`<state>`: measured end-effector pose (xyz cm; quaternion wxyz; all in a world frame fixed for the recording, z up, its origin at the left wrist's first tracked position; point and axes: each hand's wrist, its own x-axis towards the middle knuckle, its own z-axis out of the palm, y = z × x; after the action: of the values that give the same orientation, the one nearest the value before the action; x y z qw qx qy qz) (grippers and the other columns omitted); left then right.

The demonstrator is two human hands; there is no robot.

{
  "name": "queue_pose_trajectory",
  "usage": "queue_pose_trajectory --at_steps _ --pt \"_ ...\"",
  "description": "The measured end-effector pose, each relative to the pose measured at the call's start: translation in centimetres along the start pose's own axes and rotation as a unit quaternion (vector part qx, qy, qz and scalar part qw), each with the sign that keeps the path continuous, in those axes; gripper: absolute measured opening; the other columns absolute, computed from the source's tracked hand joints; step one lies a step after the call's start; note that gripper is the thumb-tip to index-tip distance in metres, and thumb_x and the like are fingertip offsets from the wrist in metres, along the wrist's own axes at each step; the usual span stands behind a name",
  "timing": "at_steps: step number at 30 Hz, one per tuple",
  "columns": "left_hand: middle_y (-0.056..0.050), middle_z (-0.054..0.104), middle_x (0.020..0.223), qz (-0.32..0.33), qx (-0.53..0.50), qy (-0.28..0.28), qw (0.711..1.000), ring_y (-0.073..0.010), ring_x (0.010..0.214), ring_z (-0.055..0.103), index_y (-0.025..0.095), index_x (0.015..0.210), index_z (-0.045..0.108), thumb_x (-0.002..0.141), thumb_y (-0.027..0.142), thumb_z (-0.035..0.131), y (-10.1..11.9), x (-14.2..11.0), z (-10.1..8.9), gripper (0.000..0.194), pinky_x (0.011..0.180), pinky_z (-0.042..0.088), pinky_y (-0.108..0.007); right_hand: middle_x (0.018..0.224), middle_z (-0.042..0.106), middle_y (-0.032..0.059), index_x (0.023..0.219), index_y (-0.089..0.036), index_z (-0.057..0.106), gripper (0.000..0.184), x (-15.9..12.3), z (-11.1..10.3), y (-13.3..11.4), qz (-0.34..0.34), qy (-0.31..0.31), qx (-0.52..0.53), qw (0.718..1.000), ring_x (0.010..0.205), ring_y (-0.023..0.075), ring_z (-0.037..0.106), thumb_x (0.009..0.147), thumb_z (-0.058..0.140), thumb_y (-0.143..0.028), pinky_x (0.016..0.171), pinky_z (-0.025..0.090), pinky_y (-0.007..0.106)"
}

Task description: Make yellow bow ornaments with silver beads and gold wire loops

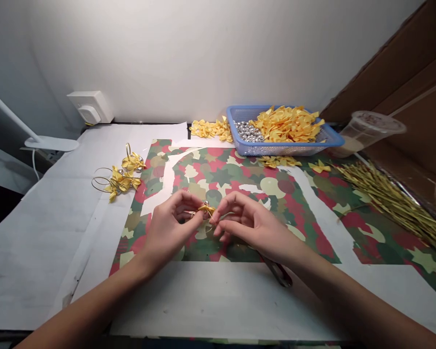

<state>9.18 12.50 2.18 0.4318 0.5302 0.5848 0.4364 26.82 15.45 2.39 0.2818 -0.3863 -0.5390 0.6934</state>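
I see the left hand (169,225) pinching a yellow ribbon bow (205,209) with a silver bell (206,203) over the middle of a torn red-and-green patterned sheet (225,169); the right hand (252,220) pinches a thin wire (211,218) there. White paper (54,208) spreads left. Far off, a blue plastic basket (287,145) stands by the pale wall (167,58); brown cardboard (414,72) rises right.

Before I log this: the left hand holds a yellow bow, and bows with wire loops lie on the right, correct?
Wrong side: the head view shows the bows with wire loops on the left. The left hand does hold a yellow bow.
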Motion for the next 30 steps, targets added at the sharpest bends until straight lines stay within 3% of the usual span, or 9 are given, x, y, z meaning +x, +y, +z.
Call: queue_pose_trajectory --at_steps 2,5,9,13,24,30 --pt "0.001 0.066 0.078 0.012 0.008 0.003 1.000 -0.0134 0.076 0.067 0.019 0.078 0.060 0.075 0.020 0.066 -0.1 0.0 0.1 0.007 0.067 0.056 -0.023 0.079 0.065 -0.0005 0.082 -0.021 0.051 0.020 0.1 0.2 0.2 0.005 0.005 0.000 1.000 0.064 0.0114 0.065 0.076 0.069 -0.026 0.060 0.056 0.025" --pt "0.001 0.066 0.078 0.038 0.012 0.013 0.999 -0.0125 0.076 0.067 0.019 0.078 0.060 0.076 0.020 0.065 -0.2 0.0 0.2 0.006 0.067 0.056 -0.022 0.075 0.064 0.0001 0.083 -0.020 0.057 0.014 0.2 0.6 0.5 -0.049 0.054 -0.076 0.994 0.064 0.0127 0.064 0.079 0.066 -0.029 0.059 0.055 0.025" --pt "0.002 0.066 0.077 0.039 -0.002 0.024 0.999 -0.0113 0.074 0.068 0.020 0.077 0.059 0.075 0.021 0.065 -0.4 -0.1 0.4 0.007 0.064 0.057 -0.019 0.072 0.069 0.0013 0.078 -0.020 0.064 0.008 0.2 1.1 1.0 -0.149 0.109 -0.204 0.961 0.067 0.0151 0.067 0.083 0.059 -0.023 0.061 0.055 0.026" --pt "0.003 0.065 0.074 0.027 -0.020 0.033 0.999 -0.0101 0.070 0.067 0.020 0.076 0.058 0.073 0.020 0.066 -0.4 -0.3 0.5 0.009 0.060 0.056 -0.017 0.070 0.069 0.0004 0.079 -0.020 0.065 0.007 0.3 1.2 1.3 -0.201 0.146 -0.255 0.934 0.061 0.0135 0.066 0.083 0.059 -0.019 0.057 0.054 0.024" --pt "0.004 0.063 0.071 0.023 -0.030 0.036 0.999 -0.0081 0.068 0.066 0.020 0.074 0.057 0.072 0.016 0.066 -0.4 -0.2 0.6 0.011 0.058 0.055 -0.013 0.065 0.064 -0.0014 0.076 -0.019 0.063 0.011 0.4 1.2 1.8 -0.286 0.174 -0.324 0.885 0.055 0.0106 0.059 0.084 0.059 -0.012 0.054 0.049 0.021" --pt "0.004 0.064 0.071 0.032 -0.032 0.037 0.998 -0.0084 0.068 0.067 0.020 0.074 0.058 0.071 0.014 0.066 -0.4 -0.4 0.7 0.010 0.057 0.055 -0.013 0.061 0.059 -0.0028 0.076 -0.019 0.063 0.011 0.5 1.1 2.0 -0.294 0.176 -0.351 0.872 0.053 0.0104 0.055 0.084 0.059 -0.012 0.053 0.046 0.020"
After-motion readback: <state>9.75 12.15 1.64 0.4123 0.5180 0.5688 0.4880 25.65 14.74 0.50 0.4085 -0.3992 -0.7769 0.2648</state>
